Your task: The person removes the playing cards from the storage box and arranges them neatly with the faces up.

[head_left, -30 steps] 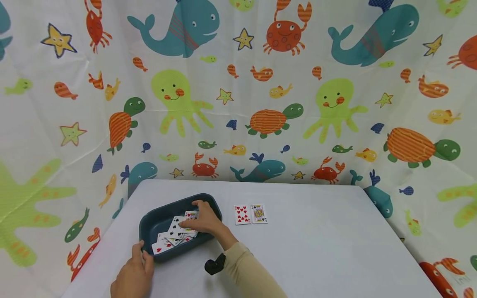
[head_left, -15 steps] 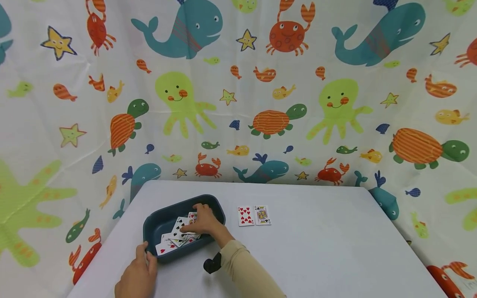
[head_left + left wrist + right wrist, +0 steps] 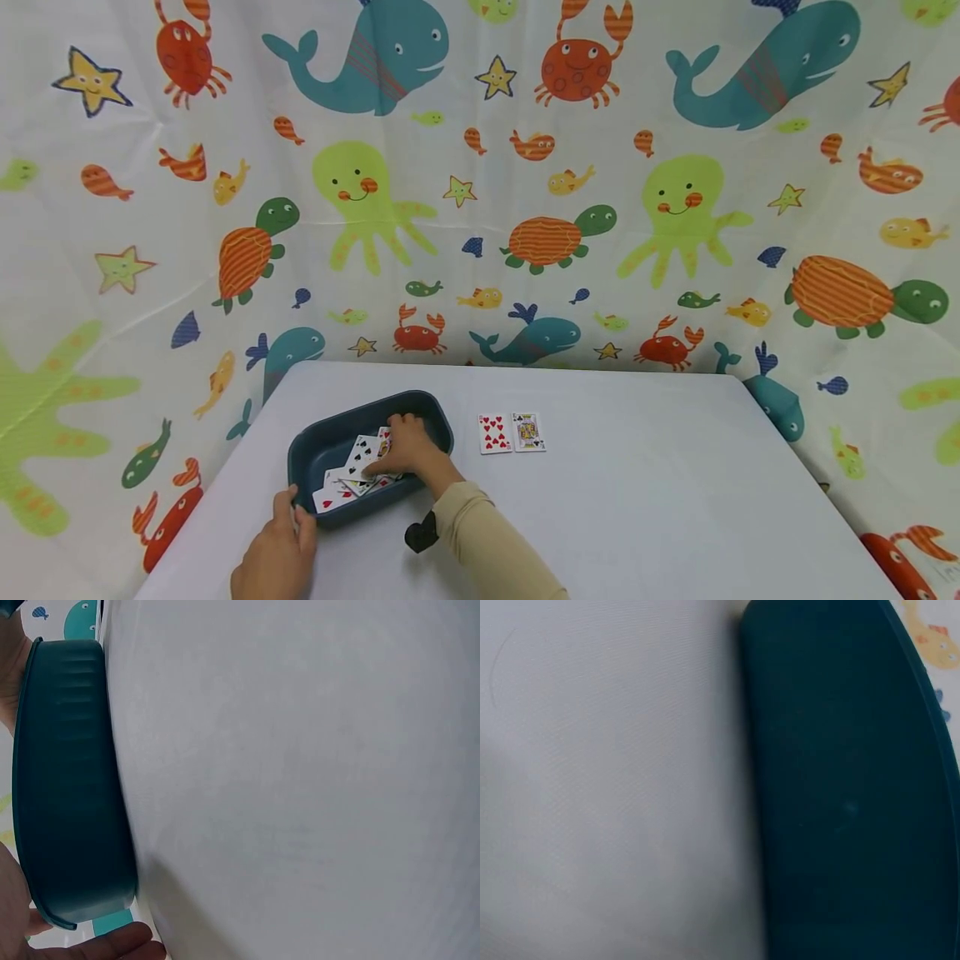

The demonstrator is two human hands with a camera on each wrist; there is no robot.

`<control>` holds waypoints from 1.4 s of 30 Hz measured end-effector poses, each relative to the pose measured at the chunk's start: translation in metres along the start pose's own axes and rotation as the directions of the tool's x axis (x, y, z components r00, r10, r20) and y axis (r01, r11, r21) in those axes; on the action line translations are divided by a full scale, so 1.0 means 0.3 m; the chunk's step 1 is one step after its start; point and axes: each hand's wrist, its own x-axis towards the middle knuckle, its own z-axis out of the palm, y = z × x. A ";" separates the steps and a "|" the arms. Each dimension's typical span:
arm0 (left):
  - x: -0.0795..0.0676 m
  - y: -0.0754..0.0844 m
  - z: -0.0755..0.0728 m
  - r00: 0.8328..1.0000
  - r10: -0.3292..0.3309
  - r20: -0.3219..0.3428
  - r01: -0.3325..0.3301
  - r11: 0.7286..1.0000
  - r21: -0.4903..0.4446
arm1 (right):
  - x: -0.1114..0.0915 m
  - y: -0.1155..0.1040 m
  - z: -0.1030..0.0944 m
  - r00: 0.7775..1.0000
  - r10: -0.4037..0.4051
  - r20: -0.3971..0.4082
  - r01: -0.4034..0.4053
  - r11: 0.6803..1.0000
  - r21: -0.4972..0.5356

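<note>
A dark teal plastic basin point(image 3: 322, 429) stands at the table's left, with several loose playing cards point(image 3: 333, 497) inside. My left hand point(image 3: 273, 554) holds its near left corner between thumb and fingers; the left wrist view shows the fingers point(image 3: 112, 946) beside the basin's end. Reaching into the basin, my right hand point(image 3: 411, 450) grips a face card point(image 3: 384, 442) between thumb and fingers, most of that card being covered. Beside it lies a spade card point(image 3: 362, 452). The right wrist view shows only the basin's outer wall point(image 3: 847, 787), not the hand.
Right of the basin, a heart card point(image 3: 495, 434) and a king of clubs point(image 3: 528, 432) lie face up side by side on the white table point(image 3: 637, 483). A printed sea-animal curtain point(image 3: 465, 225) hangs behind. A black strap piece point(image 3: 422, 533) hangs below the right sleeve.
The right thumb and fingers have drawn closer together over the face card. My left hand keeps its place at the basin's corner, and the two cards on the table lie as before.
</note>
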 end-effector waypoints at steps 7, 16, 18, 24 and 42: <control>0.002 -0.002 -0.005 1.000 -0.002 -0.015 0.002 1.000 -0.011 | -0.002 -0.010 0.008 1.000 -0.005 -0.007 0.005 0.998 -0.070; 0.005 -0.008 0.003 1.000 0.000 -0.008 0.000 1.000 -0.006 | -0.013 -0.010 0.000 1.000 -0.011 -0.020 0.010 0.999 -0.039; 0.005 -0.011 0.003 1.000 0.001 0.002 -0.001 1.000 -0.002 | -0.017 -0.009 0.000 1.000 -0.009 -0.029 0.008 1.000 -0.027; 0.004 -0.008 0.002 1.000 -0.008 0.021 0.008 1.000 -0.003 | -0.018 -0.004 0.006 0.999 0.010 -0.037 -0.012 0.999 -0.037; 0.004 -0.014 0.008 1.000 0.002 0.009 -0.002 1.000 0.001 | -0.019 0.002 0.018 0.999 -0.054 -0.001 0.053 0.987 -0.151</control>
